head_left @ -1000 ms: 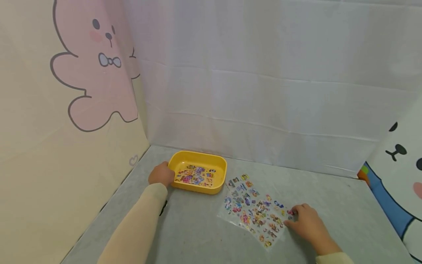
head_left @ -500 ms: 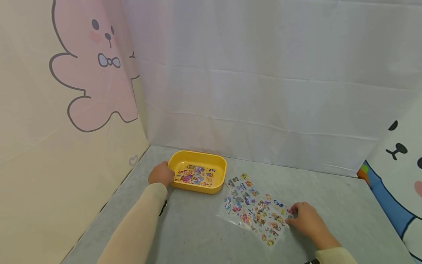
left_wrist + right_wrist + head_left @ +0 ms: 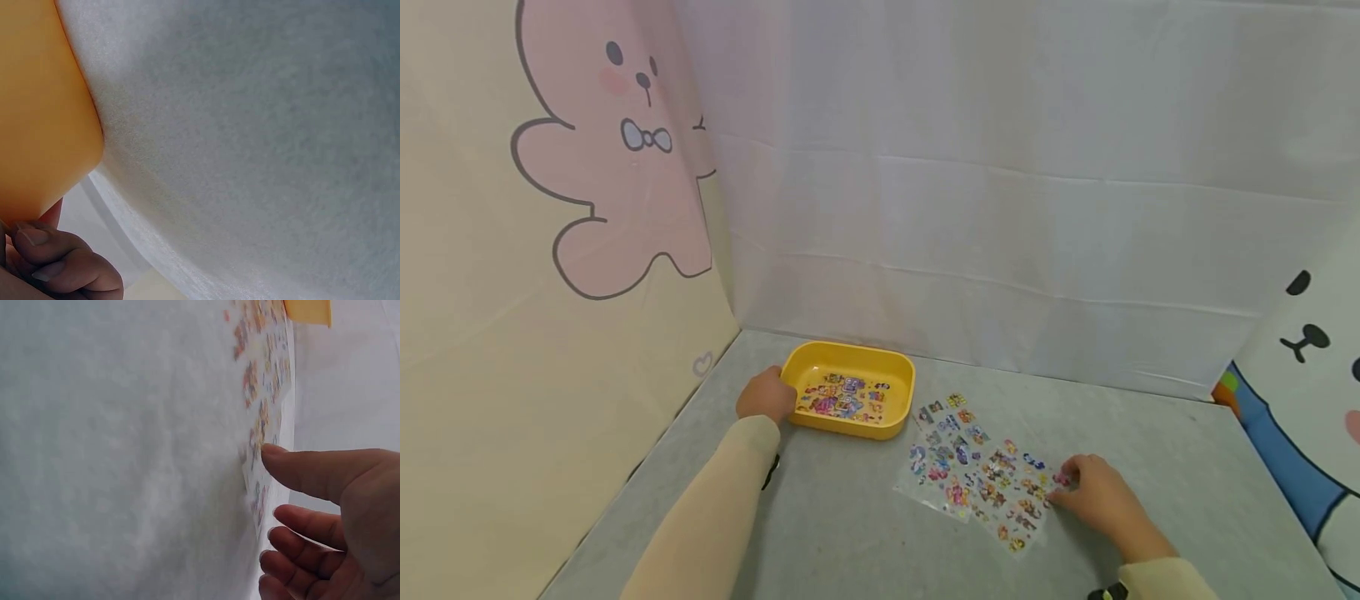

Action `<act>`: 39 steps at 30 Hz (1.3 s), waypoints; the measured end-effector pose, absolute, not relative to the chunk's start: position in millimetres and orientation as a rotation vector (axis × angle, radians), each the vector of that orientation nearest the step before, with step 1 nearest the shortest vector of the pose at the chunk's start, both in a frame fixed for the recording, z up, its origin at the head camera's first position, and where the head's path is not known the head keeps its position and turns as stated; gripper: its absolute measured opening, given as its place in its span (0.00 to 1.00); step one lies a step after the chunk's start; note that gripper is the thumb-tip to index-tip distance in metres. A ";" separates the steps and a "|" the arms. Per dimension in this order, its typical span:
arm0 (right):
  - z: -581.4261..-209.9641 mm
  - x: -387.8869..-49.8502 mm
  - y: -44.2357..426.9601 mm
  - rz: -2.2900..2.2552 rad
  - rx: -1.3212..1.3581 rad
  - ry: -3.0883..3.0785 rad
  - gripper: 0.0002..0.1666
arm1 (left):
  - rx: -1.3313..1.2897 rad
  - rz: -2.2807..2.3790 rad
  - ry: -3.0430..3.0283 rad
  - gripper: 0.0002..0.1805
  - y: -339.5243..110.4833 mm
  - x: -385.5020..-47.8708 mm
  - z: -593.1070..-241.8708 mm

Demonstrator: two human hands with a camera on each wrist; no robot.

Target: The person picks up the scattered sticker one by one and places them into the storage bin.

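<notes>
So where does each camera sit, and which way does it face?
Head: worn on the head, facing forward and down at the yellow rounded rectangular tray, clear sheets of colourful stickers and grey tabletop; left hand, right hand and cream sleeves show.
Left wrist: faces the tray's outer side and the tabletop; part of that hand shows, lower left.
Right wrist: faces across the tabletop toward the sheets; that hand shows, lower right.
Shared: head and right wrist both see tray and sheets.

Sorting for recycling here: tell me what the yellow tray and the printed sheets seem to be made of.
Yellow tray: probably glossy moulded plastic, judging by its even colour, rounded corners and small highlights.
Printed sheets: likely thin plastic film, faintly shiny along an edge; the grey tabletop seems to show through between prints.
</notes>
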State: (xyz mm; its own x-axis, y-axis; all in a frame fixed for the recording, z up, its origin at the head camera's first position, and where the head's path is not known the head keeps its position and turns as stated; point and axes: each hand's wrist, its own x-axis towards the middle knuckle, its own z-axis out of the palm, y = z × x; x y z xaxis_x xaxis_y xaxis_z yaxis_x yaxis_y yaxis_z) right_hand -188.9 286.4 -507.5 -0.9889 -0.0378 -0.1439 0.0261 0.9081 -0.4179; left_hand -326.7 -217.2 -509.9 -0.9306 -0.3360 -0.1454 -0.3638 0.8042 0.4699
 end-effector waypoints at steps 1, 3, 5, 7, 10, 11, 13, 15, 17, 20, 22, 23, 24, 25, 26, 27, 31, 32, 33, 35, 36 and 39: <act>-507.3 -187.5 284.6 -0.643 -0.015 2.925 0.28 | -0.571 0.780 2.931 0.27 -217.0 -326.9 -509.9; -507.4 -184.3 279.8 -0.642 -0.014 2.923 0.30 | -0.572 0.775 2.931 0.27 -216.6 -326.7 -509.6; -508.5 -181.7 274.5 -0.629 0.000 2.900 0.34 | -0.572 0.773 2.932 0.27 -216.2 -326.5 -509.0; -509.7 -179.3 269.6 -0.609 0.018 2.883 0.39 | -0.573 0.770 2.933 0.27 -216.2 -326.2 -508.4; -511.4 -177.4 263.2 -0.576 0.041 2.878 0.41 | -0.569 0.772 2.931 0.27 -216.3 -325.4 -507.1; -511.6 -176.7 261.5 -0.570 0.051 2.880 0.40 | -0.569 0.774 2.930 0.27 -216.2 -325.1 -506.8; -512.0 -175.4 259.2 -0.564 0.056 2.892 0.38 | -0.568 0.778 2.928 0.27 -216.1 -324.6 -506.4; -512.3 -174.5 257.6 -0.565 0.070 2.897 0.35 | -0.565 0.783 2.928 0.27 -216.0 -324.1 -506.3; -511.8 -173.5 256.4 -0.566 0.086 2.894 0.34 | -0.561 0.787 2.928 0.27 -215.8 -323.8 -506.4; -511.1 -171.1 255.4 -0.574 0.101 2.890 0.32 | -0.556 0.790 2.927 0.27 -215.8 -323.6 -506.1; -509.9 -169.2 254.1 -0.597 0.107 2.888 0.29 | -0.559 0.794 2.923 0.26 -215.4 -323.3 -505.0; -509.1 -168.2 253.3 -0.611 0.110 2.886 0.27 | -0.563 0.795 2.922 0.26 -215.1 -323.2 -504.3; -508.6 -167.2 252.7 -0.629 0.112 2.885 0.26 | -0.566 0.793 2.921 0.26 -214.8 -323.0 -503.7; -508.0 -166.6 252.1 -0.647 0.113 2.883 0.25 | -0.569 0.793 2.921 0.26 -214.7 -322.9 -503.1; -507.4 -166.2 251.4 -0.663 0.115 2.881 0.24 | -0.574 0.792 2.921 0.26 -214.4 -322.7 -502.6; -506.9 -166.1 250.9 -0.678 0.122 2.874 0.23 | -0.577 0.791 2.922 0.26 -214.4 -322.4 -502.2; -508.2 -166.2 253.2 -0.749 0.141 2.850 0.22 | -0.569 0.789 2.931 0.26 -214.8 -321.7 -502.1; -509.1 -166.5 254.5 -0.767 0.146 2.842 0.22 | -0.567 0.789 2.932 0.26 -215.0 -321.7 -502.3; -509.6 -166.6 255.6 -0.797 0.155 2.833 0.22 | -0.562 0.789 2.934 0.26 -215.2 -321.5 -502.6; -510.1 -167.5 257.4 -0.842 0.187 2.816 0.22 | -0.560 0.789 2.934 0.26 -215.6 -321.8 -503.6; -510.1 -167.7 258.4 -0.859 0.193 2.813 0.22 | -0.559 0.788 2.933 0.26 -215.7 -322.0 -504.1; -508.6 -168.6 260.1 -0.933 0.218 2.796 0.20 | -0.560 0.786 2.932 0.26 -216.2 -323.2 -504.9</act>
State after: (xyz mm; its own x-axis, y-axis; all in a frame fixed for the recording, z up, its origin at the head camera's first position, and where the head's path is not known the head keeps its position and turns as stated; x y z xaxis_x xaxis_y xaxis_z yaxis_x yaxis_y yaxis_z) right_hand -168.6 260.1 -508.6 -0.9720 0.0796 -0.2212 0.1965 0.7915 -0.5787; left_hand -323.2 -216.2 -504.9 -0.9327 -0.3303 -0.1448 -0.3585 0.8046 0.4735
